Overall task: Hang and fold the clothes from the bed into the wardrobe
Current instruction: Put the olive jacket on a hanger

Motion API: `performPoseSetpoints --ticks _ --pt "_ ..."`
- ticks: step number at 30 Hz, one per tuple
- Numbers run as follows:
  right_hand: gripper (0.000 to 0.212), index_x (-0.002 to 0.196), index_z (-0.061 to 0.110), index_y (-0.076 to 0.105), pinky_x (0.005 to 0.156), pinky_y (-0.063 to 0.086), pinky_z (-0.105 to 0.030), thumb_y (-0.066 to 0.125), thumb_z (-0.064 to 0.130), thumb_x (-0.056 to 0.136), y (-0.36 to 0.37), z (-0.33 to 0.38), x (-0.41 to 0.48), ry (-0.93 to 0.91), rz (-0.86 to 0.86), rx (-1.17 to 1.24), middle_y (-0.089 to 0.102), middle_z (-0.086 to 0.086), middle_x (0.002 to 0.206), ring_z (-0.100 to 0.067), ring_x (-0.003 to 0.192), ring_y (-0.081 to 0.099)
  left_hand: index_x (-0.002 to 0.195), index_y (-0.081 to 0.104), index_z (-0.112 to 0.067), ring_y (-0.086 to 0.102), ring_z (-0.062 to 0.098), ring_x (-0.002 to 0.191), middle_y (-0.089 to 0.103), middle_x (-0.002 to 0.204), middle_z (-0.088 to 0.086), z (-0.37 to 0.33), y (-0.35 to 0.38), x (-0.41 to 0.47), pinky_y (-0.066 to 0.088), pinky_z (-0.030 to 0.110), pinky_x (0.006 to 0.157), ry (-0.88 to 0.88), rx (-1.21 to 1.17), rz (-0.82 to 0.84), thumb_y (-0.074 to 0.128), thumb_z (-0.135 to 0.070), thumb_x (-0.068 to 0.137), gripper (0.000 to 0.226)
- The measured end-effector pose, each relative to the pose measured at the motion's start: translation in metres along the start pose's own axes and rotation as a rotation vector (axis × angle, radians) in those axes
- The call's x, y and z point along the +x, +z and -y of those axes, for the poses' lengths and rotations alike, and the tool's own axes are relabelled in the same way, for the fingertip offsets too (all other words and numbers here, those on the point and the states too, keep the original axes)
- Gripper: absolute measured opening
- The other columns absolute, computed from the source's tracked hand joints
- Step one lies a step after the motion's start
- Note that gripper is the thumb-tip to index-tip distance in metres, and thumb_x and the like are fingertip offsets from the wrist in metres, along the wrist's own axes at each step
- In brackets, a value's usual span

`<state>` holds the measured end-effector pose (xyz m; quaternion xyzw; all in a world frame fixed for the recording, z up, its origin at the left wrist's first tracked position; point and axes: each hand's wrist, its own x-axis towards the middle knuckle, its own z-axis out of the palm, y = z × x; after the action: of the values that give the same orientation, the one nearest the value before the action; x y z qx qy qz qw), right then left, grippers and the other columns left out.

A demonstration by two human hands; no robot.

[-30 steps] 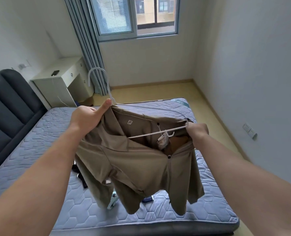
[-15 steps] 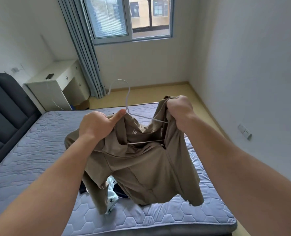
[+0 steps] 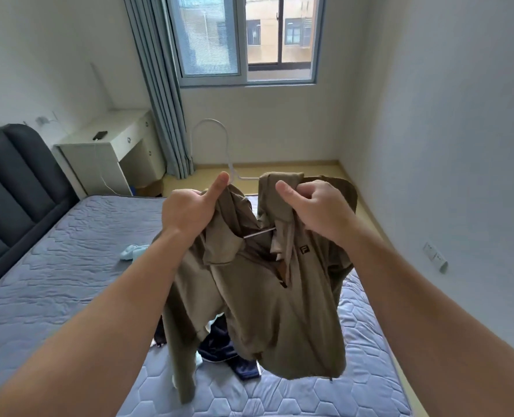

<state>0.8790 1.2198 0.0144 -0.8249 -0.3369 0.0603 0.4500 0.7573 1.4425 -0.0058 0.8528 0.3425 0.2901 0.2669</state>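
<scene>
A tan jacket (image 3: 267, 308) hangs in the air over the bed (image 3: 69, 284), draped on a white wire hanger (image 3: 212, 127) whose hook rises above my hands. My left hand (image 3: 189, 210) grips the jacket's left shoulder at the base of the hook, thumb up. My right hand (image 3: 319, 209) grips the collar and right shoulder, bunching the cloth. One sleeve dangles low on the left. Dark blue clothes (image 3: 219, 344) lie on the mattress under the jacket, partly hidden. A pale blue garment (image 3: 132, 251) lies further up the bed.
A dark padded headboard (image 3: 15, 176) stands at the left. A white desk (image 3: 111, 139) with a phone on it sits beside a blue-grey curtain (image 3: 159, 85). Window (image 3: 243, 40) at the back, bare wooden floor to the right of the bed, white wall at the right.
My right hand has shifted along the jacket's right shoulder to the collar, pulling cloth over the hanger. The hanger hook has come up higher. The view has tilted upward.
</scene>
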Motion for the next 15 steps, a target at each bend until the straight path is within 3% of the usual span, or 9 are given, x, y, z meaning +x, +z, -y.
performPoseSetpoints --ticks 3,5,6,8,10,12,15 --pt "0.062 0.048 0.024 0.051 0.095 0.046 -0.044 0.049 0.061 0.098 -0.005 -0.008 0.004 -0.144 -0.364 -0.067 0.054 0.015 0.057 -0.014 0.088 0.056 0.052 0.031 -0.011 0.036 0.019 0.049 0.029 0.048 0.002 -0.009 -0.002 0.006 0.034 0.035 0.056 -0.005 -0.100 -0.029 0.045 -0.092 0.076 0.085" --pt "0.041 0.069 0.034 0.063 0.100 0.044 -0.044 0.051 0.062 0.096 -0.010 -0.010 0.008 -0.151 -0.489 -0.033 0.059 0.020 0.080 -0.013 0.098 0.053 0.052 0.038 -0.006 0.037 0.020 0.050 0.032 0.049 0.005 -0.014 -0.003 0.010 0.035 0.034 0.057 0.013 -0.138 -0.034 0.048 -0.090 0.077 0.088" --pt "0.036 0.085 0.034 0.067 0.102 0.044 -0.042 0.051 0.065 0.094 -0.012 -0.009 0.009 -0.121 -0.514 -0.040 0.060 0.013 0.096 -0.012 0.103 0.051 0.054 0.041 -0.002 0.038 0.020 0.050 0.033 0.049 0.006 -0.016 -0.004 0.013 0.035 0.034 0.057 0.032 -0.153 -0.031 0.049 -0.089 0.077 0.091" --pt "0.045 0.102 0.032 0.067 0.104 0.043 -0.042 0.048 0.072 0.091 -0.018 -0.007 0.015 -0.062 -0.501 -0.138 0.055 0.005 0.112 -0.013 0.110 0.047 0.057 0.044 0.005 0.039 0.019 0.050 0.034 0.050 0.006 -0.019 -0.005 0.017 0.035 0.034 0.057 0.074 -0.180 -0.017 0.052 -0.087 0.078 0.095" --pt "0.048 0.102 0.032 0.070 0.103 0.039 -0.043 0.046 0.072 0.091 -0.023 -0.003 0.023 -0.031 -0.409 -0.306 0.059 0.003 0.115 -0.019 0.116 0.049 0.054 0.044 0.001 0.036 0.015 0.047 0.033 0.048 0.002 -0.023 -0.005 0.021 0.035 0.031 0.056 0.124 -0.197 0.013 0.054 -0.085 0.080 0.090" --pt "0.044 0.096 0.030 0.073 0.097 0.034 -0.042 0.047 0.065 0.094 -0.026 -0.003 0.030 -0.022 -0.298 -0.402 0.067 0.008 0.105 -0.021 0.110 0.056 0.054 0.045 -0.006 0.035 0.013 0.046 0.034 0.048 -0.001 -0.025 -0.004 0.025 0.034 0.030 0.056 0.158 -0.204 0.073 0.055 -0.084 0.079 0.082" --pt "0.038 0.091 0.025 0.071 0.098 0.039 -0.042 0.050 0.056 0.097 -0.034 -0.012 0.034 0.025 -0.242 -0.289 0.068 0.012 0.087 -0.021 0.100 0.061 0.068 0.060 -0.003 0.048 0.013 0.055 0.051 0.057 0.000 -0.022 -0.002 0.033 0.044 0.034 0.060 0.151 -0.247 0.193 0.060 -0.087 0.072 0.084"
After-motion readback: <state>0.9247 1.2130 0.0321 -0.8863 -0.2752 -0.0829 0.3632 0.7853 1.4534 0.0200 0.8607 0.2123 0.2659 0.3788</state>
